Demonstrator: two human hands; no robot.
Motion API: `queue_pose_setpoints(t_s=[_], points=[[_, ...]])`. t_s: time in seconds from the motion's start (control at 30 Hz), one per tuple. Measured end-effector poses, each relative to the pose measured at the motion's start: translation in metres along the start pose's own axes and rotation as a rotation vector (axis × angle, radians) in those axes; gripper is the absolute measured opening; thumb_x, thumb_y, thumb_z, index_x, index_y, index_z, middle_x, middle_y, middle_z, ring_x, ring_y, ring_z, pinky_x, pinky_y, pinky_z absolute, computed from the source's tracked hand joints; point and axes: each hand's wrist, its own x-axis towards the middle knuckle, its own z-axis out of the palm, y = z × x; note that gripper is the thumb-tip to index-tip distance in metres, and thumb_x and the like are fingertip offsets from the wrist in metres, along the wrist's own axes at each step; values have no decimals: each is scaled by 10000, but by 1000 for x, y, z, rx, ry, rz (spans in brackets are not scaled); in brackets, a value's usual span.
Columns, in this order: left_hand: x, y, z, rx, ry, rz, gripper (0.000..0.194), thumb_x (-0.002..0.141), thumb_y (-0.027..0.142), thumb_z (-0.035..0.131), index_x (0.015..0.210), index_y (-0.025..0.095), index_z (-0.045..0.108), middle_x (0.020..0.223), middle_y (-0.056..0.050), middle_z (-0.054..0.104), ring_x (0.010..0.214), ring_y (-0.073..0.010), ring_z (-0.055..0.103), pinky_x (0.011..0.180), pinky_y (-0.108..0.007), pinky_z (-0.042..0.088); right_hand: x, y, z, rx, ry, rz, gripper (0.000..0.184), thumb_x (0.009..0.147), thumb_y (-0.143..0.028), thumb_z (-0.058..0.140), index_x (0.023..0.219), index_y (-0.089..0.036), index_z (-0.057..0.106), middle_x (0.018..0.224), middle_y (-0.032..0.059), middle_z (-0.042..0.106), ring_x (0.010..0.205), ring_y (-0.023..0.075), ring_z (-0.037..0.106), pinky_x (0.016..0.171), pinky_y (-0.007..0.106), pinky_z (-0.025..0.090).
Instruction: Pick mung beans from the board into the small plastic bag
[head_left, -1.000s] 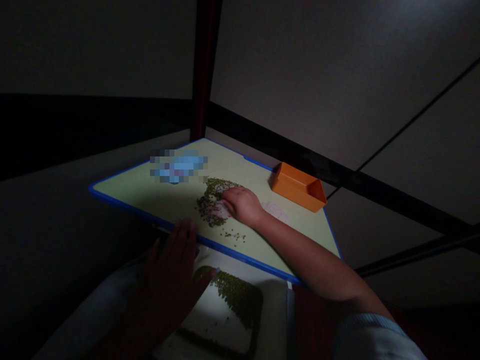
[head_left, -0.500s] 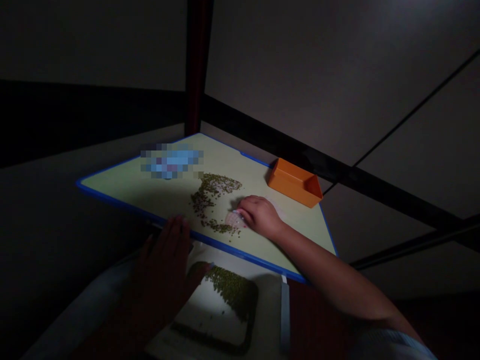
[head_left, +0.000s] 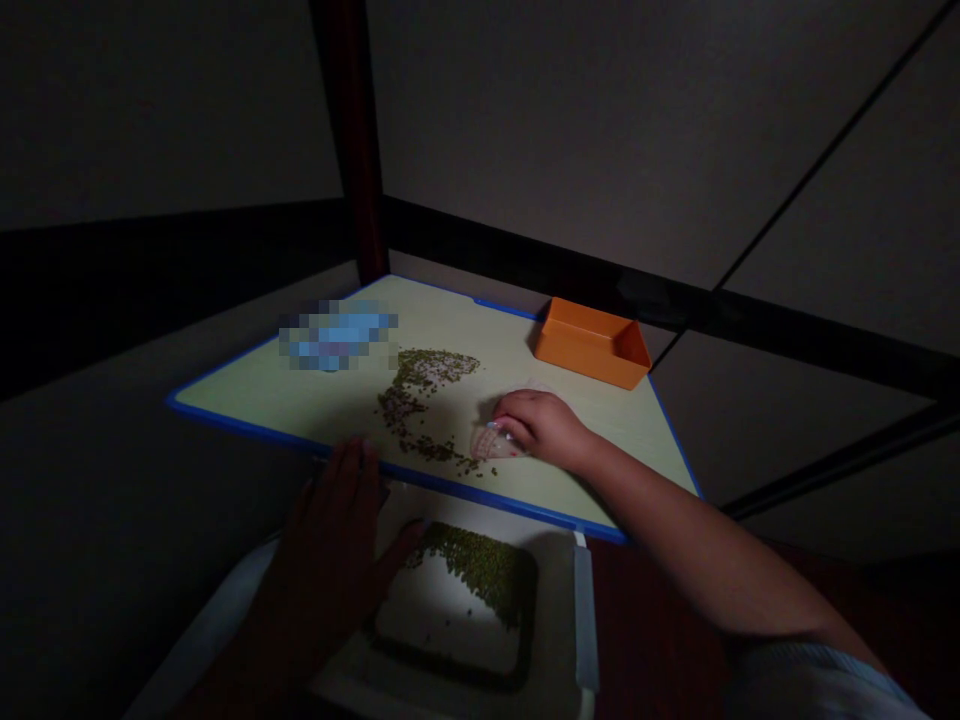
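My right hand (head_left: pixel 544 425) rests low over a pale yellow board (head_left: pixel 600 410) with a blue rim, its fingers curled on a thin, pale pinkish patterned piece (head_left: pixel 487 442). Part of that piece is under the hand; I cannot make out its kind. Left of it, small green mung beans (head_left: pixel 439 366) lie scattered in a curve. My left hand (head_left: pixel 341 520), in shadow, has its fingers stretched toward the board's front edge and its thumb apart, over a white container (head_left: pixel 420 610). More green beans (head_left: pixel 491 575) lie in that container, mostly at its far right.
An orange open box (head_left: pixel 589 360) stands at the board's back right corner. A blurred-out blue item (head_left: pixel 337 340) lies at the back left. Walls (head_left: pixel 600 120) and a dark red post (head_left: pixel 360 150) rise behind the board. The surroundings are dim.
My right hand has slid to the right with the pale piece, away from the scattered beans. My left hand stays in about the same place. The view has shifted slightly.
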Motion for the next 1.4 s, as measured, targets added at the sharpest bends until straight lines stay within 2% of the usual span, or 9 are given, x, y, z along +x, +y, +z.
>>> queue_pose_setpoints(t_s=[0.3, 0.5, 0.73, 0.87, 1.07, 1.2, 1.4], points=[[0, 1, -9, 41, -88, -3, 891, 869, 650, 343, 1484, 23, 192, 1512, -310, 344, 1430, -390, 312, 1082, -560, 358, -7, -4, -15, -76, 19, 23, 226, 943, -258, 471, 832, -166, 645, 775, 66, 642, 714, 165, 518, 650, 284, 284], [0, -2, -10, 66, -64, 3, 910, 858, 677, 334, 1480, 27, 201, 1514, -307, 340, 1435, -390, 301, 1069, -569, 371, -8, -5, -19, -58, -8, 16, 237, 941, -287, 473, 826, -167, 642, 775, 56, 637, 690, 149, 486, 639, 291, 246], [4, -4, -10, 46, -100, -13, 916, 853, 678, 311, 1476, 13, 211, 1522, -311, 317, 1444, -395, 277, 1082, -569, 356, -8, -8, -25, -74, -34, 61, 241, 931, -300, 492, 831, -159, 660, 785, 60, 636, 679, 140, 463, 626, 298, 217], [5, -4, -9, 31, -102, -6, 920, 852, 676, 317, 1466, -3, 227, 1517, -321, 318, 1445, -400, 271, 1082, -568, 357, -9, -5, -34, 11, -23, 112, 214, 911, -275, 531, 789, -147, 650, 688, 19, 571, 629, 112, 416, 609, 284, 198], [5, -6, -7, 15, -71, 26, 943, 849, 681, 328, 1453, -37, 237, 1496, -346, 326, 1430, -423, 288, 1099, -559, 343, -9, -3, -40, 181, -151, 105, 230, 852, -192, 589, 633, -149, 532, 558, -58, 412, 557, 71, 319, 592, 272, 185], [4, -7, -4, 0, -51, 32, 923, 854, 670, 332, 1491, 22, 171, 1517, -309, 318, 1438, -416, 276, 1102, -569, 339, -8, -5, -37, 188, -165, 105, 264, 844, -186, 589, 603, -156, 485, 555, -63, 398, 554, 69, 307, 589, 271, 187], [3, -9, -3, -15, -58, 37, 933, 852, 676, 337, 1498, 28, 153, 1531, -304, 297, 1451, -410, 248, 1114, -572, 326, -9, -4, -36, 236, -142, 66, 208, 828, -163, 565, 630, -156, 503, 561, -63, 402, 556, 70, 316, 588, 264, 193]])
